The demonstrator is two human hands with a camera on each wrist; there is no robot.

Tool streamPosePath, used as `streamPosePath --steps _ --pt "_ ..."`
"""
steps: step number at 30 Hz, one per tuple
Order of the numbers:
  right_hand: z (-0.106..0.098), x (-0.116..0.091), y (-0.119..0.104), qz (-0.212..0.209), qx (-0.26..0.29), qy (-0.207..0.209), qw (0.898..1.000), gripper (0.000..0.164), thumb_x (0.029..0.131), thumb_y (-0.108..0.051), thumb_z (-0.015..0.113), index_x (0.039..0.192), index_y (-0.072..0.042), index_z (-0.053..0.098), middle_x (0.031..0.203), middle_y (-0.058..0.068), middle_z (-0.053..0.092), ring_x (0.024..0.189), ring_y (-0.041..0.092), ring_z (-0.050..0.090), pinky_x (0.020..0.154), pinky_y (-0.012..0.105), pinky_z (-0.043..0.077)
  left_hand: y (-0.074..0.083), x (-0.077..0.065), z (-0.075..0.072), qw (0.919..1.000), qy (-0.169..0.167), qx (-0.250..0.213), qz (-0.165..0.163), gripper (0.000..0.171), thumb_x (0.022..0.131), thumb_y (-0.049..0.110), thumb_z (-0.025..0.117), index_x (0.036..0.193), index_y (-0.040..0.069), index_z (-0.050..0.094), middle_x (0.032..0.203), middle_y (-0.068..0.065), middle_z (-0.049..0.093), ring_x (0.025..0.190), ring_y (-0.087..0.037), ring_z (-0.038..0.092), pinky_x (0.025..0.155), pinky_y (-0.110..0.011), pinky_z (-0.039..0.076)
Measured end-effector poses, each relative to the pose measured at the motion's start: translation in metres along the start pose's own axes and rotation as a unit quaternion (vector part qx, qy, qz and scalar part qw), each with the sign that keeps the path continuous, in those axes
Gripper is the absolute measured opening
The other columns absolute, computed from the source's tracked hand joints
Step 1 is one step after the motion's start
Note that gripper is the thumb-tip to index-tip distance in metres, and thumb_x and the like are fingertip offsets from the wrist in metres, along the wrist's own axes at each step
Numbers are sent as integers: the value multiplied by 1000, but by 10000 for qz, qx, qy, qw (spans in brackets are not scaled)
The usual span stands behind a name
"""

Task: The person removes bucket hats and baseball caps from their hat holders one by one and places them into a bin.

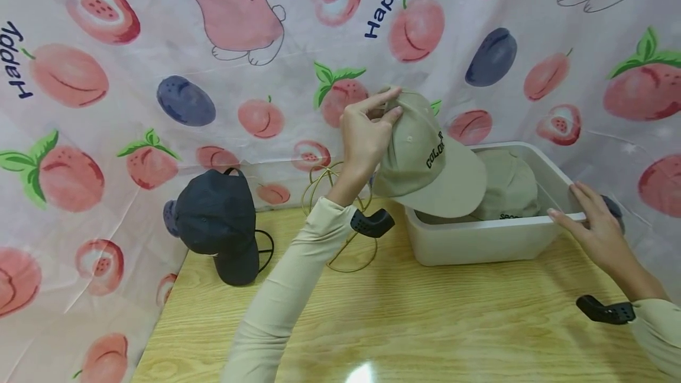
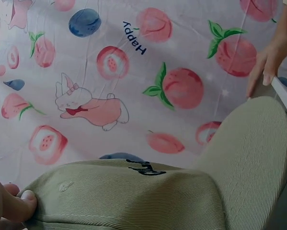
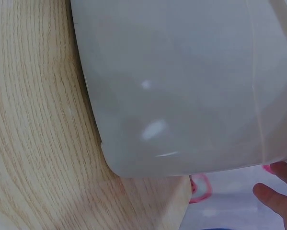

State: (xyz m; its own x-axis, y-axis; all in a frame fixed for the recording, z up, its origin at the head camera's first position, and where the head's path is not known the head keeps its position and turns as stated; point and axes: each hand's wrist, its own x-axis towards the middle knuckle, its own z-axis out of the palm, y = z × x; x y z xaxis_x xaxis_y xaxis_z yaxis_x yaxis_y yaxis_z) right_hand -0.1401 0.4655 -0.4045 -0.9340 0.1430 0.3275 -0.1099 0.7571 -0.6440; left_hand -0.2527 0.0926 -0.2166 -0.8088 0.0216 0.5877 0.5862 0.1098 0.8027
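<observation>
My left hand (image 1: 367, 132) pinches the top back of a beige baseball cap (image 1: 412, 140) with dark lettering. The cap hangs tilted over the left end of a white bin (image 1: 479, 244), brim pointing right. In the left wrist view the thumb and fingers (image 2: 26, 206) press the cap's cloth (image 2: 129, 196). A second beige cap (image 1: 508, 185) lies inside the bin, partly covered by the held cap's brim. My right hand (image 1: 598, 226) rests at the bin's right front corner, its fingers fairly straight and touching the rim. The right wrist view shows those fingertips (image 3: 265, 191) beside the bin's wall (image 3: 181, 86).
A dark navy cap (image 1: 215, 211) sits on a black wire stand (image 1: 266, 250) at the left of the wooden table (image 1: 425, 324). A gold wire stand (image 1: 353, 268) stands behind my left forearm. A fruit-print cloth (image 1: 266, 87) hangs along the back.
</observation>
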Motion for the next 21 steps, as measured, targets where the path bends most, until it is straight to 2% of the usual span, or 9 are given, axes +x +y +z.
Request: streamPosePath --steps 11,16,21 --pt "-2 1 1 6 89 4 10000 75 94 -25 56 151 -3 12 157 16 3 135 50 9 97 72 12 -7 1 31 9978 518 -425 -2 28 82 0 71 109 7 73 106 1 70 80 -1 65 75 -15 49" --pt "-2 0 1 12 34 -2 10000 75 93 -25 56 150 -2 13 156 19 4 135 51 9 97 72 12 -13 -1 49 9965 678 -478 -103 29 82 -1 71 109 8 72 104 0 70 80 -2 66 74 -15 49" --pt "-2 0 0 11 47 -39 10000 75 94 -25 56 151 -2 12 156 19 4 134 52 10 96 73 13 -20 -4 67 9960 774 -317 -315 29 81 0 72 107 11 73 100 1 71 79 -2 66 72 -13 49"
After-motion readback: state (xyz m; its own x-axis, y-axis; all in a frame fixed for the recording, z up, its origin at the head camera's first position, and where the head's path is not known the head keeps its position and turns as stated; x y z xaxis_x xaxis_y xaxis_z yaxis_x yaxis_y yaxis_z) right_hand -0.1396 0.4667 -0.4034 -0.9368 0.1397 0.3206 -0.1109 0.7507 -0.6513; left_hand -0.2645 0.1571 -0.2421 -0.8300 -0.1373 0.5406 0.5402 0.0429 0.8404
